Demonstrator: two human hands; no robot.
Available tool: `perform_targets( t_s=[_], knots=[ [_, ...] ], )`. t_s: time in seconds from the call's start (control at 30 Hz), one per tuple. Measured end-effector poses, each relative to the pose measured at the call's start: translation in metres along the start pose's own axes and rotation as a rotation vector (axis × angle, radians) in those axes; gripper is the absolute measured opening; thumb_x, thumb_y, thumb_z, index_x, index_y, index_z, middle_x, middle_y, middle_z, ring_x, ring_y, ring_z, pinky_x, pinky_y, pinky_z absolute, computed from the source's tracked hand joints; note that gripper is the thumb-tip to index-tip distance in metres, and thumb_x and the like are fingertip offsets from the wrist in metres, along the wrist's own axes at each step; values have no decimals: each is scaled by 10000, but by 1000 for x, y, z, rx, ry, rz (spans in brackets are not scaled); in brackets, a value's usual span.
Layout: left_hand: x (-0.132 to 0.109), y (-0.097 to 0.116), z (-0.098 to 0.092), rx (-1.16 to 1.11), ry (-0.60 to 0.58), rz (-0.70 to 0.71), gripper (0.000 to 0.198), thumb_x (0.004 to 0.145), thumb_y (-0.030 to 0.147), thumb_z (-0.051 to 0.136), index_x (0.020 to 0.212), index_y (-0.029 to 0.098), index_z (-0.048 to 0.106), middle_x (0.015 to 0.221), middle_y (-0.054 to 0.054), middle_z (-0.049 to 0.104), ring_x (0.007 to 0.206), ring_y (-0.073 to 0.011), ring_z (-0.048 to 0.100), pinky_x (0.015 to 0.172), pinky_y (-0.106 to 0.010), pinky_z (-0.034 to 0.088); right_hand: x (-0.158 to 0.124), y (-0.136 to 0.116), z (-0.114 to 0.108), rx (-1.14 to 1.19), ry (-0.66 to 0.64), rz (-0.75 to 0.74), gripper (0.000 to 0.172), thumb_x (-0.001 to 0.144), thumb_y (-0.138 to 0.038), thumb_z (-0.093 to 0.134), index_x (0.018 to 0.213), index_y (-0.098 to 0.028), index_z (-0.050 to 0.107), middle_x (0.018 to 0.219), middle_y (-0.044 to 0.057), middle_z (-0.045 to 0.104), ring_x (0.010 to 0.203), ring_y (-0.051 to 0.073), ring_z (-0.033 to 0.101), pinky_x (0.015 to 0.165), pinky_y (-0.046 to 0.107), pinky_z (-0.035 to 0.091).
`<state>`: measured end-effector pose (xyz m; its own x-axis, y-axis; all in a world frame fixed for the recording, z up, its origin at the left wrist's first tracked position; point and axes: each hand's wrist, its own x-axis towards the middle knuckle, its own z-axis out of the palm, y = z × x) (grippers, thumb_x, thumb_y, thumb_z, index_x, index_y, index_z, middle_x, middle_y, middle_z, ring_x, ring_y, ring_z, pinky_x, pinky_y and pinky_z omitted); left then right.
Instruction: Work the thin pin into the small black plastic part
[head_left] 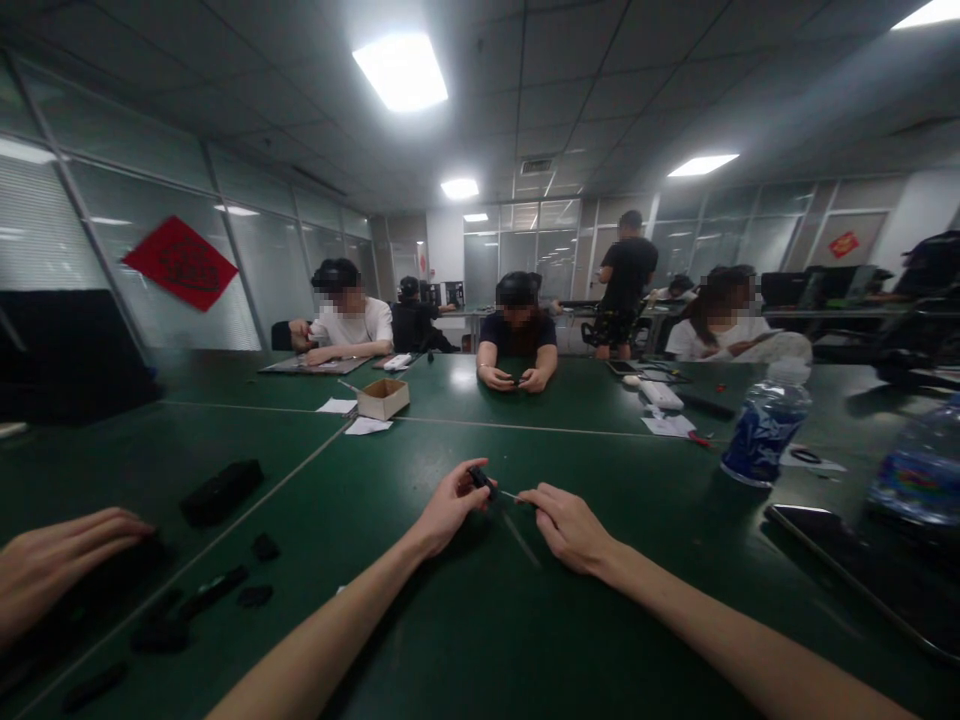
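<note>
My left hand [448, 507] is pinched round a small black part [481, 479] above the green table [420, 620]. My right hand [571, 523] is closed on a thin metal tool [511, 494] whose tip points at the black part. The two hands sit close together near the table's middle, a little in front of me. What the black part is cannot be made out.
A co-worker's hand [60, 560] rests at the left edge beside several black pieces [223, 490]. A cardboard box [383, 397] and papers lie further back. Two water bottles [765, 422] and a dark tablet [870, 580] stand at the right. People sit along the far side.
</note>
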<state>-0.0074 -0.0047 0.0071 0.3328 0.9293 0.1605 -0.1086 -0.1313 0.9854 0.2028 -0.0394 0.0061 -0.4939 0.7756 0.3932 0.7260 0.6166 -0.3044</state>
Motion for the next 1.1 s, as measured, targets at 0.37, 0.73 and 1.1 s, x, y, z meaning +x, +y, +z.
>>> perform_targets(
  t_s=[0.37,0.73,1.1],
  knots=[
    [5,-9,-3,-201,41,7,415,720,393,659,1048,179,521,879,-62,630,843,-179,596,687,-270,439,1,-6,-2,62,70,17,268,902,-272,411,1148,-188,479,1032,86,549,853,192,543,763,330,460],
    [5,-7,-5,-240,42,-6,441,750,331,627,1162,202,539,933,-76,606,827,-167,579,698,-266,428,0,-7,-2,55,37,-25,288,924,-292,399,1181,-218,506,1010,64,528,766,147,553,666,259,480],
    [5,-6,-4,-253,80,-21,427,726,308,651,1128,189,568,973,-98,603,856,-182,571,703,-270,430,0,-3,2,17,68,-57,286,895,-274,445,1163,-217,528,980,64,533,733,137,553,657,255,477]
  ],
)
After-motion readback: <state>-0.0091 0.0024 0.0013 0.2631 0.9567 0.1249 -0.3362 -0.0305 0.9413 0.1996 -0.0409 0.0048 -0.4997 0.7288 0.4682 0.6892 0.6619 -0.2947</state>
